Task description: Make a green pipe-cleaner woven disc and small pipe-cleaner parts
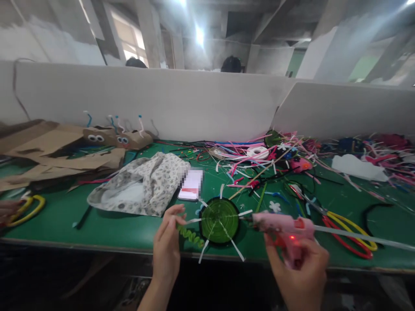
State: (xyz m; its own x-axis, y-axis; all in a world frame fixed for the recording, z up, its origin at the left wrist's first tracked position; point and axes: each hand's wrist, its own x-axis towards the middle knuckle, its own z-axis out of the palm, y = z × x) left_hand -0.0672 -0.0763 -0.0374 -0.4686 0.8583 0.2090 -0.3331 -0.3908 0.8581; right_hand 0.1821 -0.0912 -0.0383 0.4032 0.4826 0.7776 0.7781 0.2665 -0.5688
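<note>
Right hand: the right hand (303,268), near and right of the green disc, was wrapped round a pink glue gun (275,222), whose red light was lit.
Left hand: the left hand (168,237), left of the disc, appeared to pinch one end of a green curly piece (190,235), which ran toward the disc's near-left rim; whether it was joined there could not be told.
Green disc: the green disc (218,220) lay on the tabletop (123,233) between the hands, neither of them seen touching it.
Done: the disc looked fully coiled and edged in black, with white strips (236,249) sticking out around it.
Left to do: the curly piece seemed not yet settled in place; the glue gun's nozzle was close to the disc's right-hand strip, so gluing was likely unfinished.
Scissors: the red-and-yellow scissors (348,235) lay right of the disc.
Phone: the phone (190,183) lay just beyond the disc, to its left.
Patterned cloth: the patterned cloth (145,185) lay beyond and left of the disc.
Craft stems: a tangled heap of craft stems (240,149) lay well beyond the disc.
Partition: the pale partition (194,103) stood farthest from the disc across the tabletop.
</note>
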